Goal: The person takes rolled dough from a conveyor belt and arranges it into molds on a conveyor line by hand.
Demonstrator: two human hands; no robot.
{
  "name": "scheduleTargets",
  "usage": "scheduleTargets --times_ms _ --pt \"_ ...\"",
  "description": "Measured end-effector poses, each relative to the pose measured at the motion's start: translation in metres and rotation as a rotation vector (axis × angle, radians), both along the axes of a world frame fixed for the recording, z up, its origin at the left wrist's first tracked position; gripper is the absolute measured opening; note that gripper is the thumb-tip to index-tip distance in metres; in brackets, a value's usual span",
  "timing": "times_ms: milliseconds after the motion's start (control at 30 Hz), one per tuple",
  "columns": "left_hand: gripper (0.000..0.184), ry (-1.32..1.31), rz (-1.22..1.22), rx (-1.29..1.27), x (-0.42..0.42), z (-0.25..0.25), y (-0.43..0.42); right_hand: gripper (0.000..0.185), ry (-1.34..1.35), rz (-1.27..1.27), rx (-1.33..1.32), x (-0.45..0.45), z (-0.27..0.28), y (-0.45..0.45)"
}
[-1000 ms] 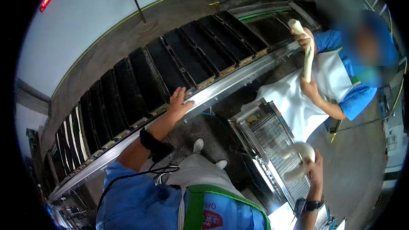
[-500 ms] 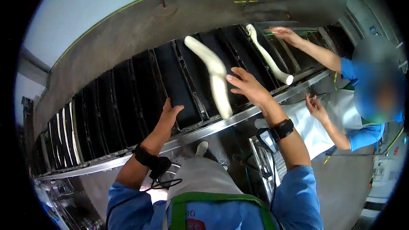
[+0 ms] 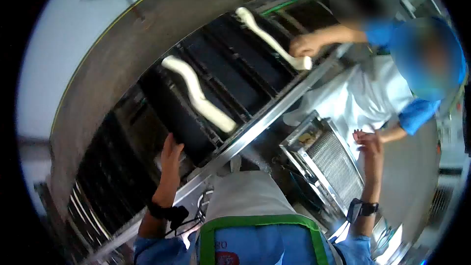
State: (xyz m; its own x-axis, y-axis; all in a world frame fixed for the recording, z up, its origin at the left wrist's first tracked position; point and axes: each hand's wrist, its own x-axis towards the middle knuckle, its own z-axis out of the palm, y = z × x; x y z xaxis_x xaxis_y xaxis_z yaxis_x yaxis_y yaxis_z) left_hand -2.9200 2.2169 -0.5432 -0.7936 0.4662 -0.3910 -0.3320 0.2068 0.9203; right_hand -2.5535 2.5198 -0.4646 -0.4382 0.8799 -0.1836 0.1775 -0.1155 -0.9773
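Observation:
My left hand [image 3: 171,159] is open over the near edge of the black slatted conveyor [image 3: 167,113], fingers stretched out, holding nothing. Ahead and to its right, a thick pale roll [image 3: 196,93], dough-like and bent in a wave, lies across the slats with no hand on it. My right hand [image 3: 372,146] is far out to the right, off the conveyor and close to a co-worker's hand, which it partly overlaps in view. Its fingers look apart, and I see nothing in them. A second, thinner pale roll [image 3: 270,40] lies farther along the conveyor.
A co-worker's other hand [image 3: 305,45] is over the near end of the thinner roll. Below the conveyor's metal rail [image 3: 257,126] stands a metal frame with a ridged plate [image 3: 336,169]. Several thin pale strips [image 3: 88,211] lie at the far left.
The view has turned, and the thick roll now appears farther left. My right hand has left its side and swung out right. The co-worker's hand has come down to the thinner roll.

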Motion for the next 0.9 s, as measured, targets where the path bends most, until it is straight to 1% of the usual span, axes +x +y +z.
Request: scheduleTargets --times_ms 33,67,100,167,200,233,267,333,367,400,433,500,567,600,633,667,700,733,767,800,833,867,900 --pt "0.056 -0.030 -0.008 0.052 0.000 -0.002 -0.003 0.035 -0.043 -0.060 0.013 0.010 0.002 -0.014" --pt "0.055 -0.058 -0.007 0.112 0.002 -0.005 -0.005 0.037 -0.094 -0.001 -0.002 0.009 0.002 -0.025" --pt "0.055 -0.043 -0.058 0.139 0.001 -0.010 -0.003 0.038 -0.138 0.051 -0.019 0.005 -0.001 -0.036" --pt "0.054 -0.057 -0.008 0.121 0.001 -0.022 0.003 0.039 -0.137 0.057 -0.027 0.010 -0.011 -0.049" --pt "0.054 -0.043 -0.064 0.102 0.000 -0.025 0.016 0.041 -0.164 0.071 -0.074 0.018 -0.024 -0.041" --pt "0.052 -0.001 -0.046 0.151 0.005 -0.026 0.016 0.044 -0.142 0.086 -0.093 0.032 -0.030 -0.043" --pt "0.050 0.037 -0.033 0.203 0.008 -0.026 0.015 0.045 -0.128 0.043 -0.121 0.050 -0.035 -0.048" --pt "0.045 0.043 -0.099 0.123 0.008 -0.004 0.025 0.049 -0.121 -0.102 -0.183 0.091 -0.050 -0.065" --pt "0.045 0.031 -0.137 0.121 0.005 -0.004 0.028 0.053 -0.137 -0.202 -0.231 0.121 -0.060 -0.077" --pt "0.044 0.014 -0.191 0.110 -0.003 -0.013 0.021 0.054 -0.018 -0.365 -0.181 0.152 -0.072 -0.103" --pt "0.045 0.614 -0.388 0.042 -0.035 -0.045 0.010 0.058 -0.162 -0.540 -0.132 0.175 -0.080 -0.097" --pt "0.043 0.656 -0.317 0.009 -0.022 -0.052 0.027 0.064 -0.272 -0.788 -0.221 0.232 -0.067 -0.138" --pt "0.040 0.086 -0.059 -0.063 0.036 0.000 0.027 0.068 -0.102 -1.047 -0.215 0.297 -0.097 -0.163" --pt "0.039 0.370 -0.262 -0.202 0.065 0.029 0.014 0.070 -0.006 -1.163 -0.179 0.321 -0.100 -0.179" --pt "0.038 0.656 -0.464 -0.327 0.091 0.049 0.003 0.067 0.040 -1.267 -0.129 0.351 -0.109 -0.195" --pt "0.038 0.902 -0.699 -0.454 0.084 0.045 0.031 0.063 -0.056 -1.285 -0.160 0.361 -0.113 -0.189" --pt "0.038 0.903 -0.717 -0.445 0.072 0.040 0.039 0.060 -0.107 -1.288 -0.184 0.366 -0.115 -0.192" --pt "0.036 1.073 -0.764 -0.467 0.063 0.034 0.041 0.050 -0.111 -1.230 -0.236 0.378 -0.121 -0.200" --pt "0.035 1.238 -0.808 -0.500 0.049 0.032 0.045 0.044 -0.215 -1.149 -0.274 0.389 -0.130 -0.200" --pt "0.035 1.398 -0.847 -0.536 0.047 0.032 0.058 0.043 -0.346 -1.083 -0.313 0.398 -0.140 -0.196" --pt "0.035 1.393 -0.852 -0.540 0.046 0.034 0.074 0.042 -0.473 -1.009 -0.348 0.407 -0.151 -0.189" --pt "0.036 0.732 -0.585 -0.548 0.049 0.043 0.089 0.044 -0.695 -0.915 -0.303 0.416 -0.160 -0.182" --pt "0.037 0.079 -0.286 -0.497 0.047 0.046 0.101 0.048 -1.098 -0.736 -0.047 0.434 -0.187 -0.178"
